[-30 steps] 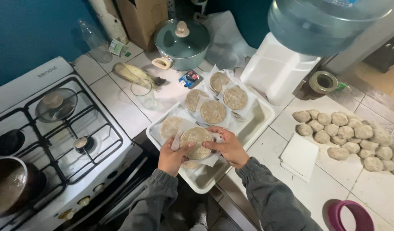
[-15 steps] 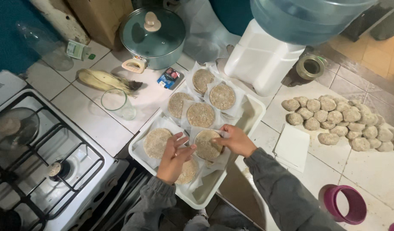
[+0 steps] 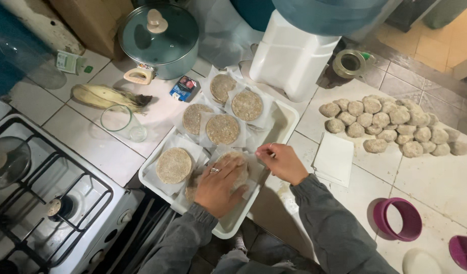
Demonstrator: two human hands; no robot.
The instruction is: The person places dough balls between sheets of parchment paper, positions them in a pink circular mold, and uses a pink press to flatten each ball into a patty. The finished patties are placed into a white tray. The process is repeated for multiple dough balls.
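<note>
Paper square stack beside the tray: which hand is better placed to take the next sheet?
Probably the right hand: it is at the tray edge nearest the paper stack, while the left hand presses flat on a patty.

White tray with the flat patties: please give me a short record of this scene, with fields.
left hand: pressed flat on a patty lying on a paper square
right hand: fingertips pinching that paper's edge
tray: white, holds patties on paper squares
right of tray: pile of dough balls, stack of paper squares
behind tray: lidded pot
</note>
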